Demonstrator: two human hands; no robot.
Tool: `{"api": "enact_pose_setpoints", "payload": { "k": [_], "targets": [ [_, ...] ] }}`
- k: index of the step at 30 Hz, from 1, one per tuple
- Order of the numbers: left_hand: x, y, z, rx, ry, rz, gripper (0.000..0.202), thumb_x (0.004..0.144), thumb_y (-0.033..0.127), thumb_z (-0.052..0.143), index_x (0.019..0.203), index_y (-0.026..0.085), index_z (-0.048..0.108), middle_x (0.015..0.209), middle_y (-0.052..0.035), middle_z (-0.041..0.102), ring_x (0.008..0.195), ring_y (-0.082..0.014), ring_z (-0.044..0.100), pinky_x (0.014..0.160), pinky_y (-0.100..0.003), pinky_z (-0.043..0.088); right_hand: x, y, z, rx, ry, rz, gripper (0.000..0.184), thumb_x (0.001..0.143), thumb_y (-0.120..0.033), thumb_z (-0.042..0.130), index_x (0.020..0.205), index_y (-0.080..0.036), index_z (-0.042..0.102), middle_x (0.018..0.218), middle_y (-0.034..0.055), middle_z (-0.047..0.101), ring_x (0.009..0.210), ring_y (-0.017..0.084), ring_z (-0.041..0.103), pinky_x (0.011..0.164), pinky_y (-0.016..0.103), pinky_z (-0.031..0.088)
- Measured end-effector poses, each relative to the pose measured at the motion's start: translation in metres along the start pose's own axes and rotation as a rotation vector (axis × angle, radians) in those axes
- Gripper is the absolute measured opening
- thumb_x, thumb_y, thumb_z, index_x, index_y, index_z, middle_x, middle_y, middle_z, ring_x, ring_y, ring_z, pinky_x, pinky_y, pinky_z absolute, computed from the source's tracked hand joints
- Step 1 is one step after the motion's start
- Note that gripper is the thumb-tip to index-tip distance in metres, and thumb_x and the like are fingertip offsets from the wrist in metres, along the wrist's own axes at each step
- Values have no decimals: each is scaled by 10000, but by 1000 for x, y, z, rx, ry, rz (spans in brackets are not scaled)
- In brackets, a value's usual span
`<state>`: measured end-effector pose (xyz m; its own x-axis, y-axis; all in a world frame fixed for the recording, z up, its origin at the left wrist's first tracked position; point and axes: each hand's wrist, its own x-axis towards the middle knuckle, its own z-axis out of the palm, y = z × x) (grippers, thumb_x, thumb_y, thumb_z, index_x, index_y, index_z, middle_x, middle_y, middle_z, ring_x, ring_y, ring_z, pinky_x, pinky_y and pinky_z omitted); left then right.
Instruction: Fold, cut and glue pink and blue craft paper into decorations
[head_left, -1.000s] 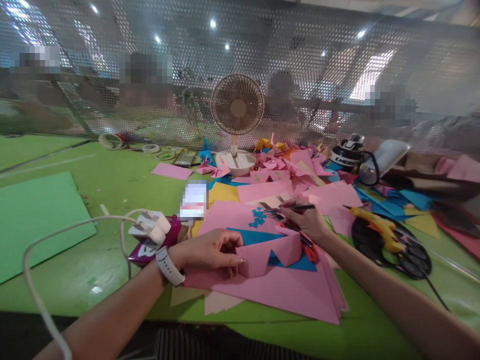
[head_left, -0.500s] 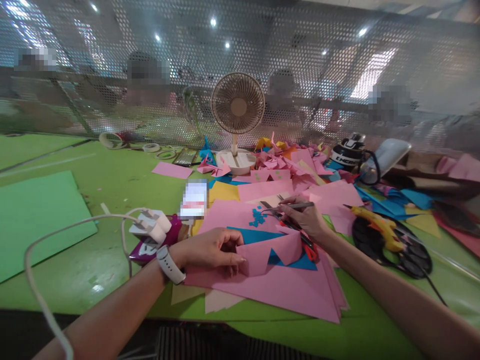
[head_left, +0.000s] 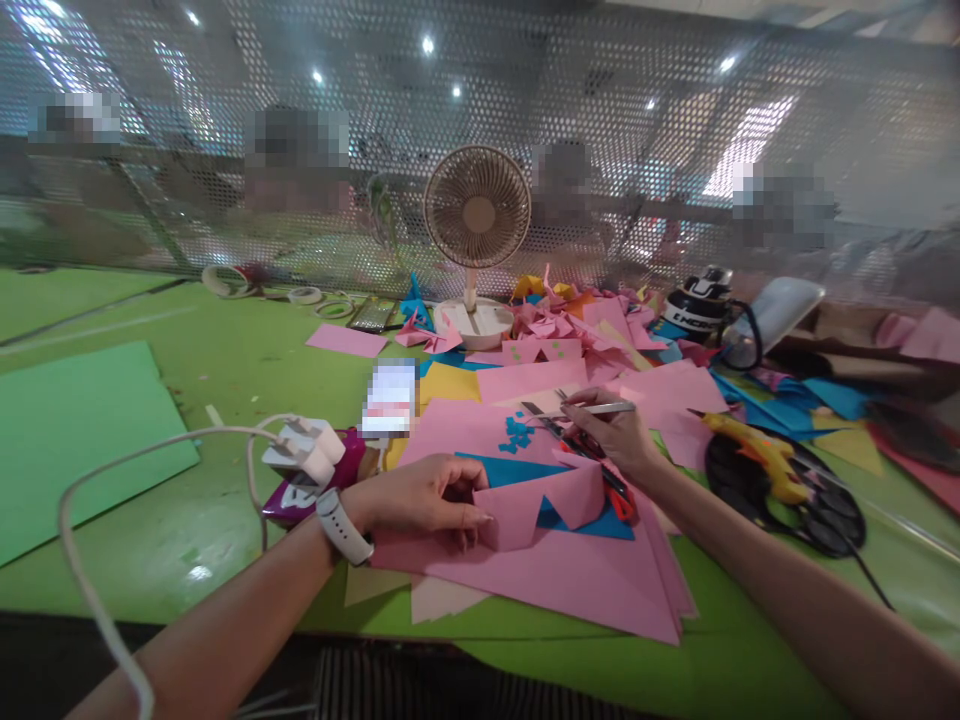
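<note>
My left hand (head_left: 424, 497), with a white watch on the wrist, pinches a folded pink paper piece (head_left: 517, 512) that lies over a blue sheet (head_left: 510, 472) on a stack of pink sheets (head_left: 570, 580). My right hand (head_left: 615, 435) is closed on slim metal tweezers (head_left: 581, 410), whose tips point left at several small blue paper scraps (head_left: 517, 432). Red-handled scissors (head_left: 600, 470) lie just under my right hand.
A small desk fan (head_left: 477, 215) stands at the back amid folded pink paper shapes (head_left: 555, 325). A yellow glue gun (head_left: 757, 450) rests on a black stand at the right. A white charger with cable (head_left: 304, 450) lies at the left, beside a green sheet (head_left: 75, 430). A perforated screen (head_left: 675, 130) backs the table.
My right hand has shifted the tweezers slightly up and to the right. My left hand keeps its pinch on the pink piece.
</note>
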<state>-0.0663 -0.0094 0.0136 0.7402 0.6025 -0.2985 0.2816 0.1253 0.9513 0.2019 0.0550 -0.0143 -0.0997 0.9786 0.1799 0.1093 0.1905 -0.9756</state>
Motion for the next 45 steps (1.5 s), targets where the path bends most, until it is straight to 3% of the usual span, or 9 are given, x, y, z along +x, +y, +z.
{"api": "enact_pose_setpoints", "payload": {
  "k": [5, 13, 27, 32, 36, 45],
  "targets": [
    [0, 1, -1, 19, 2, -13, 287, 770, 395, 632, 808, 189, 437, 693, 2, 621, 586, -118, 602, 569, -237, 468, -1, -4, -3, -16, 4, 13, 301, 720, -440, 653, 874, -191, 583, 543, 1, 658, 367, 112, 534, 334, 186, 321],
    [0, 1, 0, 14, 5, 4, 283, 768, 403, 635, 798, 183, 459, 724, -9, 628, 593, -114, 601, 583, -243, 476, 0, -3, -2, -36, 13, -7, 301, 722, -425, 656, 894, -188, 586, 539, 4, 657, 475, 150, 612, 443, 221, 437],
    [0, 2, -1, 43, -2, -14, 290, 772, 415, 625, 805, 182, 455, 741, -14, 635, 605, -118, 610, 581, -234, 466, -6, -7, -1, -75, -56, -24, 255, 754, -422, 634, 852, -189, 604, 577, 11, 657, 537, 175, 639, 496, 254, 471],
    [0, 1, -1, 36, 4, -12, 298, 770, 413, 624, 811, 186, 436, 778, -32, 650, 618, -128, 615, 592, -254, 480, -10, -11, -1, -206, -123, -150, 213, 773, -395, 619, 867, -206, 642, 714, 24, 678, 620, 179, 652, 578, 285, 508],
    [0, 0, 0, 13, 1, -16, 297, 767, 406, 629, 814, 184, 436, 791, -42, 656, 649, -141, 623, 603, -267, 488, -14, -14, 0, -365, -193, -274, 177, 756, -374, 645, 864, -245, 698, 883, 36, 699, 798, 212, 655, 686, 308, 522],
    [1, -2, 0, -1, -15, 2, 298, 770, 402, 629, 811, 186, 428, 814, -50, 664, 646, -137, 627, 616, -283, 502, -9, -6, -3, -348, -194, -206, 227, 804, -382, 580, 938, -246, 701, 946, 35, 704, 872, 222, 652, 724, 322, 533]
  ]
}}
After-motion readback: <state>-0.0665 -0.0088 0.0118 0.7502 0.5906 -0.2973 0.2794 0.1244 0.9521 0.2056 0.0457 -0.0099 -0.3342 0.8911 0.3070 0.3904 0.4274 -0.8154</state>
